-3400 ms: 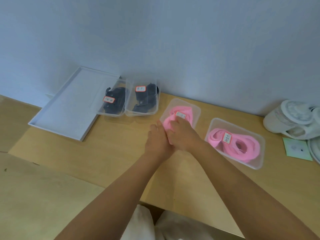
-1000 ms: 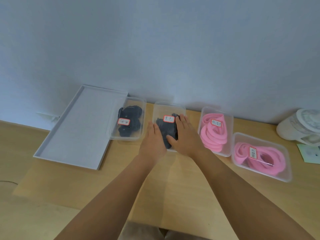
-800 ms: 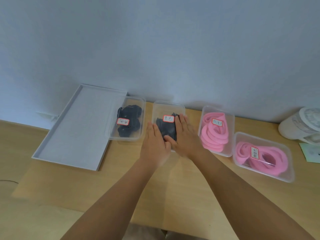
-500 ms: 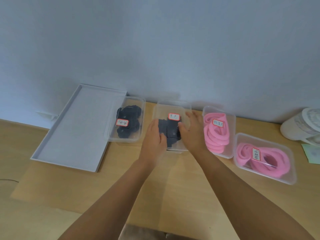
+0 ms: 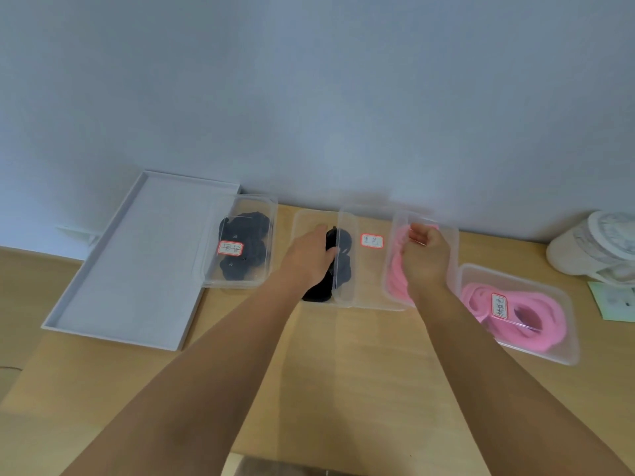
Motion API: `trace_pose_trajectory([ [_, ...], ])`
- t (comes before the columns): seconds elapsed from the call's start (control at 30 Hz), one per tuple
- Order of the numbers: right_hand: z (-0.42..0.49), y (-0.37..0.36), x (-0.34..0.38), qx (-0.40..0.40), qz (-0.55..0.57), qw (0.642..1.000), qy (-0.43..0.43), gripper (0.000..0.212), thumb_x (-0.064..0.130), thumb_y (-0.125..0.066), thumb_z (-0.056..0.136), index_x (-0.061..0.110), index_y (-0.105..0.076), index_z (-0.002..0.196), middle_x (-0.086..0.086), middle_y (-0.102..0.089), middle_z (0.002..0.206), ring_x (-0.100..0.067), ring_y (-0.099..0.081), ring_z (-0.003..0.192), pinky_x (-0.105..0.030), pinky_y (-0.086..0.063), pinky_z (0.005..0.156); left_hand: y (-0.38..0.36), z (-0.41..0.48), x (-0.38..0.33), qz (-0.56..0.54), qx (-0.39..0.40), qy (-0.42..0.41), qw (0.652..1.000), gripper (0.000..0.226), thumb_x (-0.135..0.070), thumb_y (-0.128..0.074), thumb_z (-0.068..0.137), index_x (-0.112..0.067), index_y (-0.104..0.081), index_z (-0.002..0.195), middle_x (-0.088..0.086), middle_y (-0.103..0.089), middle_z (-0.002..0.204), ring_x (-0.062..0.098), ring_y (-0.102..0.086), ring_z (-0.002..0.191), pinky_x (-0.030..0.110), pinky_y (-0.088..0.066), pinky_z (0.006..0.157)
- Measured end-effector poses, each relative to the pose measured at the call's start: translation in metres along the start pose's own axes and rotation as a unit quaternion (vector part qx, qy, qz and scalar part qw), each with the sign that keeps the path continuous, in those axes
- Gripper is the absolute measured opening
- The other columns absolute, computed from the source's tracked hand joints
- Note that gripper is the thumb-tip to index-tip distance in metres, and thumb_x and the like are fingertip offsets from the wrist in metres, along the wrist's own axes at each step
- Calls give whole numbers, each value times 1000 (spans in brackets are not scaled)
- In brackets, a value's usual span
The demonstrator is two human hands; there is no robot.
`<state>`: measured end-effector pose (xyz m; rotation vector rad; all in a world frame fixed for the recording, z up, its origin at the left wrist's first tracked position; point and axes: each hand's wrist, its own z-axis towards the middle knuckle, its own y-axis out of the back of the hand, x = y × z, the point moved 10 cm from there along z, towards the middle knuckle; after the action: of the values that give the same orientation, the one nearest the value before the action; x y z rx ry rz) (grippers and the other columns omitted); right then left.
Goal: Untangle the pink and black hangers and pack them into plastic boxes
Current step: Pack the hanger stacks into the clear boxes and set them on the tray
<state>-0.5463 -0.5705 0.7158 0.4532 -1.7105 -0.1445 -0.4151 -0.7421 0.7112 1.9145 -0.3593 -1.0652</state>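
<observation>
Four clear plastic boxes stand in a row by the wall. The left box [image 5: 240, 280] is lidded and holds black hangers. The second box [image 5: 302, 218] stands uncovered. My left hand [image 5: 309, 261] reaches into it, fingers curled over the black hangers [image 5: 343, 269]. Its clear lid [image 5: 367, 290], with a red-edged label, is shifted right and overlaps the third box [image 5: 453, 242], which holds pink hangers [image 5: 395, 280]. My right hand [image 5: 427, 257] grips the lid's right edge, fingers curled. The fourth box [image 5: 567, 341], lidded, holds pink hangers [image 5: 549, 321].
A white tray [image 5: 137, 262] lies at the left, partly leaning on the wall. A white fan [image 5: 594, 249] and a green paper slip [image 5: 615, 300] sit at the far right. Bare wooden tabletop [image 5: 343, 372] stretches in front of the boxes.
Both hands went from the pink box to the second black-hanger box. The right hand pulled its lid off to the right; the left hand moved onto the black hangers inside.
</observation>
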Motion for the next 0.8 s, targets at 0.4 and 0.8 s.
trace_pose_trajectory([
  [0.4, -2, 2, 2, 6, 6, 1000, 6, 40, -10, -39, 85, 4, -59, 116, -1, -59, 103, -12, -53, 97, -17, -38, 87, 29, 7, 21, -98, -112, 91, 985, 26, -34, -40, 99, -10, -51, 96, 3, -56, 85, 25, -56, 83, 31, -37, 66],
  [0.8, -6, 3, 4, 18, 5, 1000, 22, 42, -12, -38, 84, 3, -57, 118, -1, -56, 103, -13, -52, 96, -18, -40, 89, 39, 4, 21, -60, -95, 118, 987, 28, -27, -34, 100, -8, -52, 111, 5, -57, 94, 22, -51, 84, 30, -39, 72],
])
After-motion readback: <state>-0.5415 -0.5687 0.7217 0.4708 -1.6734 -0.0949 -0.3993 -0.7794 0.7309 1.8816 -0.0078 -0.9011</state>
